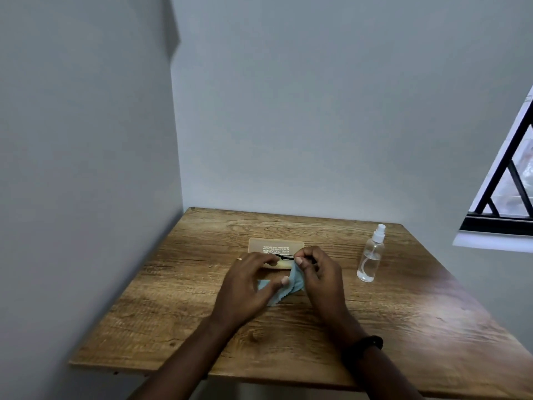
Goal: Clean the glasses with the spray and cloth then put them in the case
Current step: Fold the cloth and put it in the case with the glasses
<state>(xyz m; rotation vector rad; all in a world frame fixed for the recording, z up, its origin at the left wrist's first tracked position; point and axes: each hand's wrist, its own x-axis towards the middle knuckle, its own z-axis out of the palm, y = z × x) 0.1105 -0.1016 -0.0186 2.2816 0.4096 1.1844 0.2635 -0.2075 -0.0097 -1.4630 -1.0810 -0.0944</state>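
- The right hand (320, 275) has its fingers curled. The thumb and forefinger pinch the light-blue cloth (297, 280) against the thin black frame of the glasses (284, 257).
- The left hand (248, 281) has its fingers lightly bent. The fingertips meet the left end of the black frame, and the thumb lies lower, pressing a fold of the cloth. The hand holds the glasses between fingertips and thumb.
- Only a short black section of the frame shows between the two hands. The rest of the glasses is hidden by the fingers and the cloth.
- The cloth hangs from the right thumb and runs under the left thumb. Its zigzag edge reaches down to the table (403, 327) between the wrists.
- The glasses are held just above the table, near its middle and directly in front of the case (275, 246).
- The case is a tan rectangular box lying flat, with pale printing on its top. Its near edge is partly covered by the hands.
- The spray bottle (370, 256) stands upright to the right of the hands, apart from them. It is clear, with a white nozzle and a little liquid at the bottom.
- A ring (239, 258) sits on one left finger. A black wristband (366, 343) circles the right wrist.
- The wooden table stands in a corner of pale walls (288, 111). A window (507, 183) with black bars is at the right.
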